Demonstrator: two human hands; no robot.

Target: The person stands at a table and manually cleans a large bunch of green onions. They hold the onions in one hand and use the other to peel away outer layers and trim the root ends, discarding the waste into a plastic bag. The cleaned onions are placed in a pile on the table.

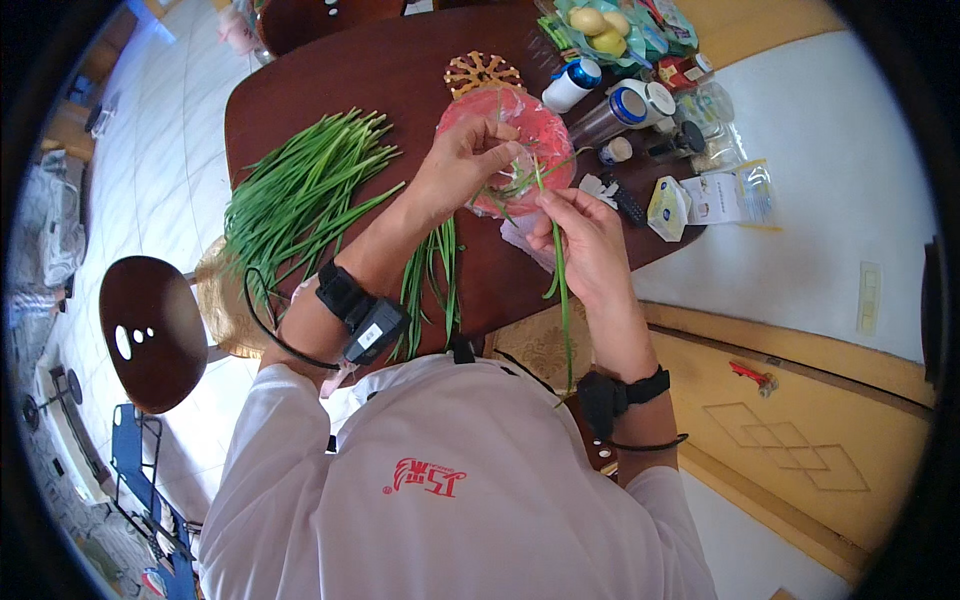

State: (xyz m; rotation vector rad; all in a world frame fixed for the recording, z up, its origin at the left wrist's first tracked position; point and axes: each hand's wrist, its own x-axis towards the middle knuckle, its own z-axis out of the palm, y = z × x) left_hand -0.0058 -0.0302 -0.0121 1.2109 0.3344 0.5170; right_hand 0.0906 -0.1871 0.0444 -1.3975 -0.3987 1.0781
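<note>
In the head view my right hand (586, 238) pinches a few green garlic chives (559, 277) between thumb and fingers, and their long leaves hang toward my shirt. My left hand (474, 154) is over a red bowl (459, 118) lined with clear plastic film. Its thumb and fingers are curled near each other; whether they pinch a scrap cannot be made out. Loose green and pale chive bits (517, 180) lie in the bowl. To the left, a large pile of chives (307, 187) rests on the dark wooden table (315, 79). A smaller bunch (433, 277) lies near the table edge, below my left forearm.
Behind the bowl sits a wooden trivet (484, 71). Toward the right stand a white bottle with a blue cap (571, 86), a clear tumbler (609, 118), several jars and a tissue pack (667, 210). A plastic bag holds yellowish round produce (596, 26). A chair (154, 334) stands left.
</note>
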